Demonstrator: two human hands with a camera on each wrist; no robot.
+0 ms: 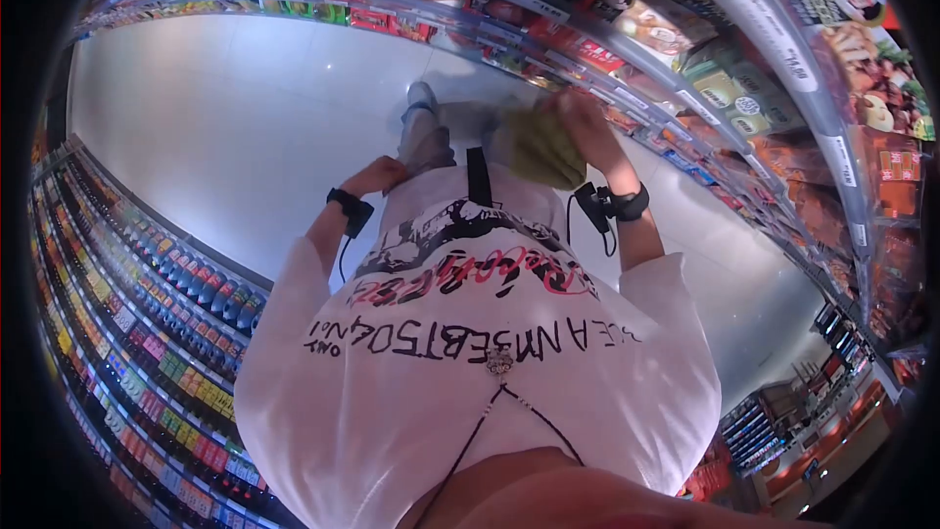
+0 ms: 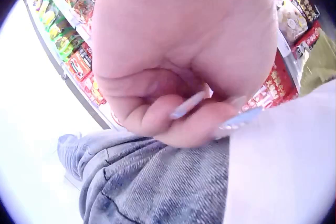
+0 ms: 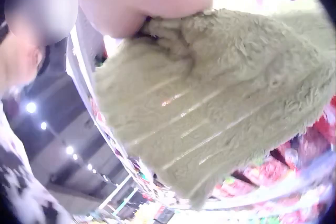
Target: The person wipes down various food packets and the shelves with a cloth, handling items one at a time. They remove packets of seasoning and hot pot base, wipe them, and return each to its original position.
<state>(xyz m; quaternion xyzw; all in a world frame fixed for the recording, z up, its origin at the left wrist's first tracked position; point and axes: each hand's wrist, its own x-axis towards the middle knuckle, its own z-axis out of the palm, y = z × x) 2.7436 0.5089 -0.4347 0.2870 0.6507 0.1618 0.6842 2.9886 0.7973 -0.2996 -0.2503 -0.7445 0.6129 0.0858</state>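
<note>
A fluffy green cloth [image 1: 541,149] hangs from my right hand [image 1: 589,137], which grips it near the packed shelf. The right wrist view shows the cloth [image 3: 226,92] bunched just under the fingers and spread out below, with shiny streaks across it; the fingertips are hidden in its folds. My left hand [image 1: 380,176] is beside the hip, in front of the white shirt. Its fingers hang loosely curled in the left wrist view, over the blue jeans [image 2: 168,176], and nothing shows in them.
Shelves with a price-tag rail [image 1: 778,34] and packaged foods curve along the front and right. Behind on the left stands another shelf, with rows of bottles [image 1: 211,284] and colourful small packs. A pale shiny floor [image 1: 215,98] lies between them.
</note>
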